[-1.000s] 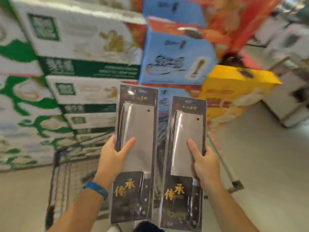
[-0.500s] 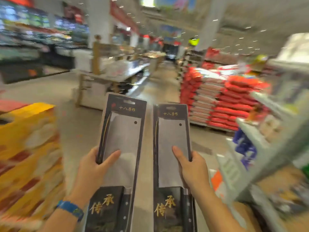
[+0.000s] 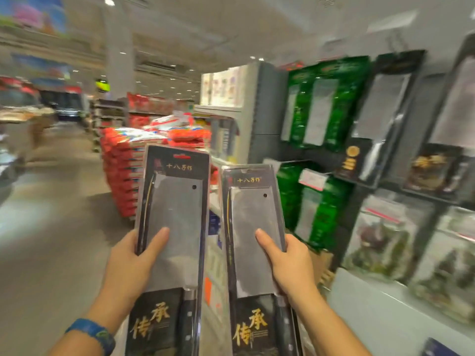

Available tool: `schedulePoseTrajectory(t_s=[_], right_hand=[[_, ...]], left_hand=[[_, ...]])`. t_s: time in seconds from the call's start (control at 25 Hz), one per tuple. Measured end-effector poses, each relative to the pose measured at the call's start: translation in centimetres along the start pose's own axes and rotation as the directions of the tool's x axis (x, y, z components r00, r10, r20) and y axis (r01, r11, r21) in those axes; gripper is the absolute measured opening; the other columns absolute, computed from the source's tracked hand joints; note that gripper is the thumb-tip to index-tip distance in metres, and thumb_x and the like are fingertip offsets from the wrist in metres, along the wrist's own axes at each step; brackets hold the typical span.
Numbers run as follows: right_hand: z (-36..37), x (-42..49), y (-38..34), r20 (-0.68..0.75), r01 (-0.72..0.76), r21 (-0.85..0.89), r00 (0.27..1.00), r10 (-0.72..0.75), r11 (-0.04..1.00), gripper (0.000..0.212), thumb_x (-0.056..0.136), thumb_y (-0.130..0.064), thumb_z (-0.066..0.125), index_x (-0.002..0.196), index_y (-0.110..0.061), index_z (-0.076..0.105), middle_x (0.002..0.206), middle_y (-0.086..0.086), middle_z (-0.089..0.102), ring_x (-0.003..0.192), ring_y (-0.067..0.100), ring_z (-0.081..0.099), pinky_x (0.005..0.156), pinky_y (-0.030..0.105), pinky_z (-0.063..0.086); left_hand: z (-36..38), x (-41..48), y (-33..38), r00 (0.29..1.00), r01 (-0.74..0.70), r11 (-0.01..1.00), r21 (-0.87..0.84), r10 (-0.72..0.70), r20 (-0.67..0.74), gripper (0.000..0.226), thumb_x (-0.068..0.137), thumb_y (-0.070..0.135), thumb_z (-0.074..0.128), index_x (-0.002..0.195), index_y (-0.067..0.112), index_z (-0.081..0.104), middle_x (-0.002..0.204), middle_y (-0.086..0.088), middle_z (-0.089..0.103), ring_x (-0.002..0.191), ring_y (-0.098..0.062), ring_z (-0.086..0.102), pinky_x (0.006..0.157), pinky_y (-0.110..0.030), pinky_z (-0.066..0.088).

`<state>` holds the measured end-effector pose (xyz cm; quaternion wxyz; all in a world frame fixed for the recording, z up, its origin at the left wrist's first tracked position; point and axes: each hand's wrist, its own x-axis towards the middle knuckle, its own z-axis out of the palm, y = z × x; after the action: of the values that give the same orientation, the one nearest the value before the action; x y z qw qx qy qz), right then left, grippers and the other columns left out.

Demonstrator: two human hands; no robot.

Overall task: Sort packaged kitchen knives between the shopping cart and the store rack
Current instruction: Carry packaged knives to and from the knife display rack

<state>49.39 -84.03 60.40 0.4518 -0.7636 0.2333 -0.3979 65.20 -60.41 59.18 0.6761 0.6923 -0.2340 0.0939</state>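
The left hand [image 3: 128, 260] grips the left pack [image 3: 177, 209] by its left edge. The thumb lies flat across the front, over the blade, and the other fingers are hidden behind the card. The right hand [image 3: 293, 263] grips the right pack [image 3: 257, 217] in the mirrored way, by its right edge and with the thumb on the front.

Both packs stand almost upright, side by side between the two hands, with a narrow gap between them. They look the same. Each is a long black card under a clear plastic cover, with a hang slot at the top. Inside is a wide grey cleaver blade with a small round hole near its upper right corner. A row of small gold characters is printed above the blade. Below it are two large gold characters, and beside them is a black handle.

A blue wristband [image 3: 92, 332] is on the left wrist.

To the right of the right hand is the rack [image 3: 267, 119]. Green packs [image 3: 321, 104] and dark packs [image 3: 380, 119] of similar knives hang on it, all blurred. Beyond the left hand, further down the aisle, is a stack of red sacks [image 3: 120, 176].
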Motion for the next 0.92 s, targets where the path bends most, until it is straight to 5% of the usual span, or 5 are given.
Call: schedulePoseTrajectory(t_s=[0.12,0.56,0.72,0.84,0.92], right_hand=[[-5.2,2.1,0.8,-0.164,-0.054,-0.042,0.985,0.047,0.998,0.076,0.073,-0.075,0.068,0.1,-0.004,0.072,0.095,0.011,0.076,0.09,0.028,0.072,0.082,0.05,0.058],[-19.6,6.1,-0.6,-0.651,-0.183,-0.253,0.758,-0.027,0.95,0.065,0.072,-0.076,0.066,0.075,-0.011,0.064,0.067,-0.009,0.071,0.06,0.006,0.065,0.062,0.031,0.053],[-23.9,5.6,-0.7,-0.729,-0.232,-0.287,0.682,-0.055,0.93,0.067,0.073,-0.077,0.065,0.07,-0.01,0.056,0.061,-0.003,0.063,0.052,0.006,0.056,0.053,0.028,0.045],[-27.6,6.3,-1.1,-0.761,-0.229,-0.323,0.64,-0.108,0.918,0.072,0.077,-0.074,0.067,0.079,-0.003,0.06,0.074,0.012,0.068,0.066,0.027,0.064,0.06,0.042,0.05],[-30.4,7.1,-2.1,-0.774,-0.215,-0.354,0.614,-0.156,0.91,0.069,0.077,-0.076,0.066,0.071,-0.01,0.046,0.065,0.004,0.051,0.058,0.024,0.048,0.056,0.038,0.036]], left_hand=[[7.2,3.1,1.1,0.987,-0.031,0.993,-0.112,0.048,0.155,0.025,0.081,0.052,0.071,0.095,0.031,0.073,0.09,0.005,0.077,0.083,-0.017,0.073,0.078,-0.049,0.059],[28.9,9.1,7.5,0.795,-0.159,0.909,-0.386,0.349,0.496,0.032,0.078,0.056,0.065,0.091,0.027,0.072,0.087,0.024,0.073,0.077,0.009,0.067,0.062,-0.008,0.046],[34.9,7.6,9.5,0.743,-0.123,0.9,-0.419,0.363,0.562,0.033,0.076,0.059,0.064,0.09,0.03,0.072,0.086,0.029,0.072,0.078,0.011,0.066,0.067,-0.02,0.049],[38.6,6.6,12.1,0.706,-0.177,0.895,-0.409,0.405,0.581,0.03,0.074,0.062,0.064,0.087,0.035,0.068,0.083,0.039,0.066,0.076,0.017,0.062,0.063,-0.02,0.047],[40.8,5.8,14.0,0.698,-0.199,0.888,-0.415,0.426,0.576,0.03,0.073,0.064,0.063,0.087,0.037,0.065,0.081,0.043,0.063,0.076,0.019,0.06,0.061,-0.019,0.045]])
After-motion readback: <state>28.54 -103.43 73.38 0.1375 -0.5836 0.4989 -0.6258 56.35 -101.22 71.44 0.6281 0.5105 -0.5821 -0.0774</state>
